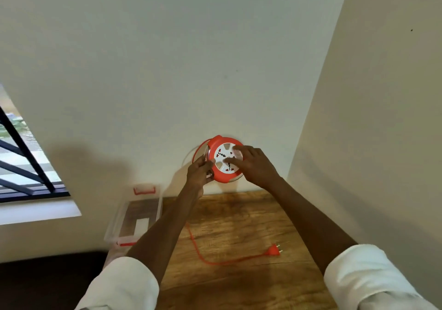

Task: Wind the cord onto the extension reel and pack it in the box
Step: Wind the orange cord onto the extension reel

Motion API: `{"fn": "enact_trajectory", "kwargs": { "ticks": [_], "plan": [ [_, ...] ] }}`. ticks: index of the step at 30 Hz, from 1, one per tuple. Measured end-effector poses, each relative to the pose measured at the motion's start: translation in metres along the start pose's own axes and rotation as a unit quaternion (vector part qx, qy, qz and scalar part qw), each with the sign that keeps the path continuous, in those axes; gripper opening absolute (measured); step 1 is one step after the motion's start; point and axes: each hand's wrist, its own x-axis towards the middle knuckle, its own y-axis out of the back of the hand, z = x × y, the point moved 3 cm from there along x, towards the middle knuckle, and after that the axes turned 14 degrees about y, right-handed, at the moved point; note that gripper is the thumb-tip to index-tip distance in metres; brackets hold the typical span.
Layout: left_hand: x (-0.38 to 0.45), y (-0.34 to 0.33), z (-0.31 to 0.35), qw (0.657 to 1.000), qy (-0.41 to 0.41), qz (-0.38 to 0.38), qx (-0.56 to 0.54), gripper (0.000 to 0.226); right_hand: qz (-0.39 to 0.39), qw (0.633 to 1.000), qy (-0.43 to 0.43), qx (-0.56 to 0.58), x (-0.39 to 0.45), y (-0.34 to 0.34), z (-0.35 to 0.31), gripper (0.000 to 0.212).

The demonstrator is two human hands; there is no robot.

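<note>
room: corner of pale walls, window at left, wooden worktop [239, 216]
reel [223, 160]: held up off the worktop, face toward camera, likely so it can turn freely
left hand [199, 171]: grips reel's left edge, steadying
right hand [251, 163]: fingers lie on white face, probably winding
cord [198, 250]: loose on worktop, plug [273, 250] at end
box [134, 216]: open, at left

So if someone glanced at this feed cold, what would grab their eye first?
The bright orange extension reel, held up in front of the wall by both hands: the left hand grips its edge, the right hand lies on its white socket face. Next, the loose orange cord trailing across the wooden table to its plug, and the clear plastic box at the table's left.
</note>
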Motion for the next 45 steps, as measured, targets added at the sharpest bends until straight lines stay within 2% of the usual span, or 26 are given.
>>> {"fn": "enact_trajectory", "kwargs": {
  "ticks": [4,8,11,16,18,21,23,25,26,27,29,30,31,32,33,35,36,38,39,40,41,42,45],
  "plan": [
    [-0.007,0.014,-0.001,0.998,0.009,-0.012,0.063,0.044,-0.078,0.987,0.121,-0.076,0.004,0.011,-0.013,0.082],
    [-0.012,0.02,0.002,0.993,0.024,-0.032,0.111,0.047,-0.137,0.969,0.156,-0.131,0.011,0.015,-0.024,0.094],
    [-0.015,0.019,0.004,0.993,0.019,-0.026,0.113,0.047,-0.142,0.967,0.149,-0.151,0.018,0.018,-0.029,0.091],
    [-0.019,0.013,0.005,0.997,0.006,-0.022,0.068,0.043,-0.122,0.986,0.043,-0.104,0.026,0.028,-0.035,0.071],
    [-0.021,0.006,-0.003,1.0,0.001,-0.014,0.019,0.038,-0.111,0.99,-0.08,-0.041,0.029,0.03,-0.032,0.064],
    [-0.026,-0.007,-0.017,0.999,-0.015,0.017,-0.034,0.039,-0.051,0.968,-0.233,0.077,0.029,0.029,-0.033,0.065],
    [-0.032,-0.017,-0.025,0.998,-0.024,0.033,-0.057,0.041,-0.012,0.932,-0.325,0.162,0.027,0.025,-0.033,0.071],
    [-0.038,-0.024,-0.032,0.996,-0.024,0.05,-0.073,0.044,0.017,0.872,-0.416,0.256,0.024,0.019,-0.032,0.075],
    [-0.04,-0.027,-0.036,0.995,-0.025,0.056,-0.081,0.044,0.045,0.827,-0.457,0.324,0.022,0.015,-0.032,0.077],
    [-0.041,-0.029,-0.041,0.994,-0.028,0.056,-0.087,0.044,0.089,0.76,-0.494,0.413,0.019,0.01,-0.032,0.078],
    [-0.041,-0.03,-0.047,0.995,-0.038,0.049,-0.082,0.047,0.186,0.585,-0.547,0.569,0.011,-0.001,-0.038,0.076],
    [-0.04,-0.03,-0.049,0.995,-0.043,0.044,-0.075,0.048,0.21,0.527,-0.558,0.606,0.008,-0.006,-0.041,0.075],
    [-0.038,-0.029,-0.05,0.996,-0.046,0.043,-0.068,0.049,0.213,0.506,-0.562,0.618,0.005,-0.008,-0.043,0.072],
    [-0.036,-0.028,-0.05,0.996,-0.048,0.041,-0.067,0.05,0.206,0.506,-0.56,0.623,0.003,-0.009,-0.043,0.069],
    [-0.033,-0.027,-0.05,0.996,-0.044,0.039,-0.071,0.05,0.198,0.519,-0.553,0.621,0.0,-0.01,-0.043,0.063],
    [-0.032,-0.025,-0.046,0.996,-0.039,0.039,-0.077,0.049,0.187,0.576,-0.53,0.593,-0.003,-0.007,-0.037,0.043],
    [-0.031,-0.023,-0.043,0.996,-0.036,0.042,-0.074,0.048,0.182,0.634,-0.519,0.544,-0.006,-0.005,-0.032,0.035],
    [-0.029,-0.018,-0.033,0.997,-0.023,0.046,-0.063,0.045,0.152,0.8,-0.457,0.358,-0.013,0.004,-0.021,0.029],
    [-0.027,-0.014,-0.028,0.998,-0.014,0.046,-0.051,0.044,0.132,0.871,-0.392,0.265,-0.013,0.011,-0.018,0.028],
    [-0.026,-0.012,-0.022,0.998,-0.006,0.044,-0.034,0.043,0.101,0.923,-0.307,0.209,-0.01,0.014,-0.016,0.029],
    [-0.024,-0.009,-0.017,0.999,0.002,0.042,-0.011,0.041,0.049,0.96,-0.217,0.171,-0.007,0.019,-0.016,0.034],
    [-0.021,-0.007,-0.011,0.999,0.007,0.035,0.016,0.038,-0.012,0.978,-0.144,0.15,-0.004,0.022,-0.014,0.041],
    [-0.013,-0.002,-0.003,0.993,0.004,0.008,0.115,0.033,-0.125,0.99,0.013,0.069,0.0,0.03,-0.008,0.049]
  ]
}}
